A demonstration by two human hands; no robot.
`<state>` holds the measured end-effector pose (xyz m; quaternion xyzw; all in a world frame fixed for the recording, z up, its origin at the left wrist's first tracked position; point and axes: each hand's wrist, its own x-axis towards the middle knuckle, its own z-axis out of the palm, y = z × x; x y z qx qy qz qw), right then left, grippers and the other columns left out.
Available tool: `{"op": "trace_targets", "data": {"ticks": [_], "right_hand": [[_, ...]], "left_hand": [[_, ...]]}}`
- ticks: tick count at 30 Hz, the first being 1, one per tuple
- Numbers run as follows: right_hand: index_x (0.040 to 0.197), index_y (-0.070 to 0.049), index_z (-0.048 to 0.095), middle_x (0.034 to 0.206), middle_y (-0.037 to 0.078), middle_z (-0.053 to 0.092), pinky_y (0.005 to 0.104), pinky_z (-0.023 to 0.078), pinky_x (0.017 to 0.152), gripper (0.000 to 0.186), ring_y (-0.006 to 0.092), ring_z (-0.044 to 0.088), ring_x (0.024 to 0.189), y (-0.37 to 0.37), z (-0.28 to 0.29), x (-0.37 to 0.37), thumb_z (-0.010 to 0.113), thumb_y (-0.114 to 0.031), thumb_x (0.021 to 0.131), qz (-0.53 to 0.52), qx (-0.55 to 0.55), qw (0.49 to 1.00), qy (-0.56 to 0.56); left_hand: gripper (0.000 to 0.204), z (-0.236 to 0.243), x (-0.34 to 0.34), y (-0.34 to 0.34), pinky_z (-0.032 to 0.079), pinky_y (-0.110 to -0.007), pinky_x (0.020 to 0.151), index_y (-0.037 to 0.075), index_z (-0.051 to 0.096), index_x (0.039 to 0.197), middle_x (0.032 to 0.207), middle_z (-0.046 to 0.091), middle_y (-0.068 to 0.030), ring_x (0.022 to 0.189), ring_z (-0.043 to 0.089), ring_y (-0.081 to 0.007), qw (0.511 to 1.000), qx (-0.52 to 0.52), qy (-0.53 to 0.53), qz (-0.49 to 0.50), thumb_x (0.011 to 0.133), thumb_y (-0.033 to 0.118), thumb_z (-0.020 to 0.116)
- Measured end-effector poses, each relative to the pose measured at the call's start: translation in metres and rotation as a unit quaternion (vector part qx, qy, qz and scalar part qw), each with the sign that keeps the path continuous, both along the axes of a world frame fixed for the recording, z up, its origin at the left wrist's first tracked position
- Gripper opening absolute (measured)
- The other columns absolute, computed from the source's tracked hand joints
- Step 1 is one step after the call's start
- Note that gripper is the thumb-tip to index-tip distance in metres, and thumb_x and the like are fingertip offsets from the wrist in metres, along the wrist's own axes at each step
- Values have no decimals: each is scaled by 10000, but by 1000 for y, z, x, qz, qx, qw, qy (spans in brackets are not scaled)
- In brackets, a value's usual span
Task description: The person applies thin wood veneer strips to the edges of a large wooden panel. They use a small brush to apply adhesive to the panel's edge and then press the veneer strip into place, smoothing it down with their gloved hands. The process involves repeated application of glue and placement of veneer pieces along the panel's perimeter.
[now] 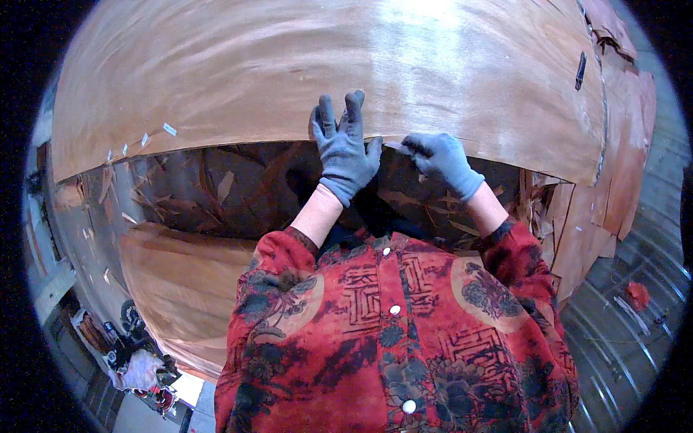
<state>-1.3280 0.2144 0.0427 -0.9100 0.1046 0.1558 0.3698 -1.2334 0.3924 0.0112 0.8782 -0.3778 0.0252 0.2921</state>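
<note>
Resting on the broad wood sheet (238, 86), my gloved left hand (345, 157) lies with its fingers spread, right at the near edge. My gloved right hand (443, 160) is just beside it at that same edge, fingers curled in; a pale sliver (395, 145) shows by its fingertips, though I cannot tell whether they pinch it. The sheet stretches out before me, small pale tabs (170, 129) near its edge to the left, a dark tool (580, 71) far right
</note>
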Motion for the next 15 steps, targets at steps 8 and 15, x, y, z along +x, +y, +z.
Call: {"op": "trace_targets", "data": {"ticks": [8,15], "right_hand": [[812,-112,680,726,127,655,443,499,641,309,319,645,709,17,7,30,536,-385,829,-44,-57,995,71],[806,-108,710,793,171,658,437,511,707,363,345,643,773,18,8,44,565,-441,789,-54,-107,986,114]], "left_hand": [[1026,-1,-1,1,3,-513,1094,29,-19,1452,1466,315,-40,1392,46,-372,1000,17,1,3,724,252,668],[965,-18,-2,0,2,-528,1094,65,57,1459,1475,288,-37,1387,46,-387,993,-115,-9,4,741,290,661]]}}
